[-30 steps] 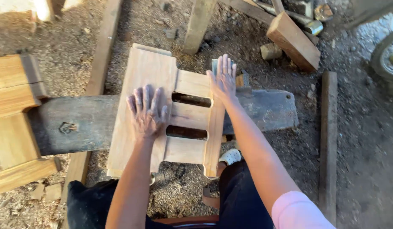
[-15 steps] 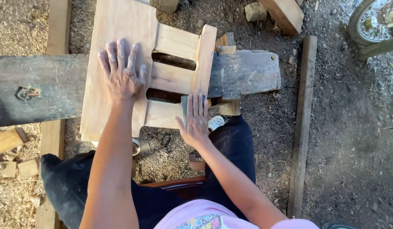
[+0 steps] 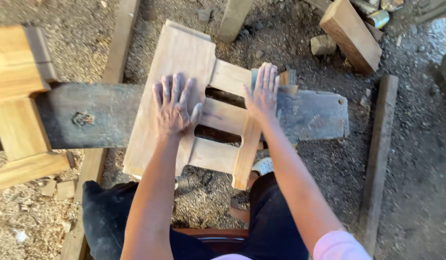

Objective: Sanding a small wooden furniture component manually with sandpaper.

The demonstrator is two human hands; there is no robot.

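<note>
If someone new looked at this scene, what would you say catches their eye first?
First, the pale wooden frame at centre, a wide board joined by three slats to a narrow rail, lying across a dark weathered beam. The left hand lies flat with spread fingers on the wide board, while the right hand rests on the rail's far end. All around is sawdust-strewn ground, with another pale wooden piece at far left.

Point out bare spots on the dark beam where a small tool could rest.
The dark weathered wooden beam is bare right of the right hand, to its notched end. Another bare stretch lies between the slatted pale wooden panel and the pale joined timber frame. The middle is crowded: the left hand presses there.
</note>
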